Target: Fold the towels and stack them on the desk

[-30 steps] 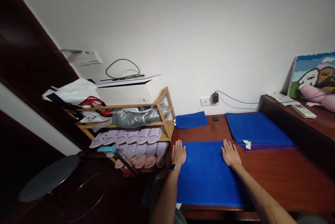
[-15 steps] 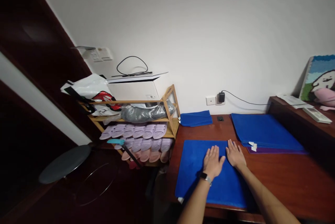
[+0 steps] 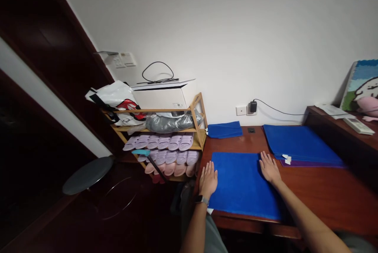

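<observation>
A blue cloth (image 3: 239,184) lies spread flat on the brown table (image 3: 313,194), with a white tag at its near left corner. My left hand (image 3: 208,180) rests flat on the cloth's left edge, fingers stretched out; a watch is on that wrist. My right hand (image 3: 269,167) lies flat across the cloth's right edge, its fingers extended. Neither hand grips anything. Beyond the right hand is a stack of blue cloths (image 3: 301,142) with white tags, and a purple cloth (image 3: 313,163) shows underneath. A folded blue cloth (image 3: 224,130) lies near the wall.
Left of the table stands a wooden rack (image 3: 201,127) with slippers (image 3: 163,141), a white box (image 3: 165,98) and bags. A round stool (image 3: 88,175) is farther left. A raised shelf (image 3: 333,121) at right holds a remote (image 3: 358,125) and a pink toy.
My left hand has moved left from the middle of the cloth to its left edge. My right hand remains at the right edge. The camera view has shifted slightly.
</observation>
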Demonstrator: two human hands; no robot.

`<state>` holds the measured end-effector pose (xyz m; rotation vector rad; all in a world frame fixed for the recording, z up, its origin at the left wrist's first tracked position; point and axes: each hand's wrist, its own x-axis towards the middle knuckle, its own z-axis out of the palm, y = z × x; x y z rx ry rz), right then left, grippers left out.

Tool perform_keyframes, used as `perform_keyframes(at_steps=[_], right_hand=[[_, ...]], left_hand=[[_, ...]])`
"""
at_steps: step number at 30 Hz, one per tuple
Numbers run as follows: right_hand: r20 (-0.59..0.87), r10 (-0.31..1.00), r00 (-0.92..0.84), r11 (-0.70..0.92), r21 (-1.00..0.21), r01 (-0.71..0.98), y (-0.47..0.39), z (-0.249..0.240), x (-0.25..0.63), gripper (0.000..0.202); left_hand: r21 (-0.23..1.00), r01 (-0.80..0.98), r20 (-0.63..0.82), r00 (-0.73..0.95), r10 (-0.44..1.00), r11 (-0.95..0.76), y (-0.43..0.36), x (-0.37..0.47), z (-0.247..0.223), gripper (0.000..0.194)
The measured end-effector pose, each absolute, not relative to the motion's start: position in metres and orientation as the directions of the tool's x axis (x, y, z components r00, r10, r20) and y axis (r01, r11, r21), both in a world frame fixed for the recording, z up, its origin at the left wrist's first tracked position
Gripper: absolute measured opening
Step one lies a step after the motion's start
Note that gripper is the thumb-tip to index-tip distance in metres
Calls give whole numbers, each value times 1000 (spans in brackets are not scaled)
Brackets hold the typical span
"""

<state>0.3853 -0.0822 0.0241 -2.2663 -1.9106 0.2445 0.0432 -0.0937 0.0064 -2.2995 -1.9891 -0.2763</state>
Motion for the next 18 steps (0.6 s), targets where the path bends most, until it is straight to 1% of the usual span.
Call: perform_keyframes(at_steps=[3, 6, 9, 12, 15, 17, 18], right_hand=[[37, 987, 159, -146, -236, 961, -119, 16, 386, 69], [38, 990, 133, -120, -242, 963, -160, -3, 383, 71], [37, 991, 130, -118, -231, 966, -185, -14, 376, 70], [51, 990, 131, -117, -215, 970, -191, -14, 370, 69], [50, 990, 134, -120, -218, 969, -189, -7, 368, 69], [48, 990, 135, -120, -227, 966, -188, -3, 368, 68], [47, 990, 132, -118, -230, 966, -188, -1, 369, 68]], left_hand=[[65, 985, 202, 146, 969, -162, -92, 41, 6, 59], [73, 981, 229, 161, 960, -182, -90, 35, 4, 58], [66, 975, 288, 185, 940, -212, -90, 33, 9, 57], [72, 962, 379, 219, 899, -264, -97, 58, 21, 57], [99, 902, 421, 346, 839, -421, -119, 115, 33, 57], [122, 818, 383, 484, 787, -563, -138, 157, 35, 58], [139, 783, 354, 532, 769, -606, -146, 173, 34, 58]])
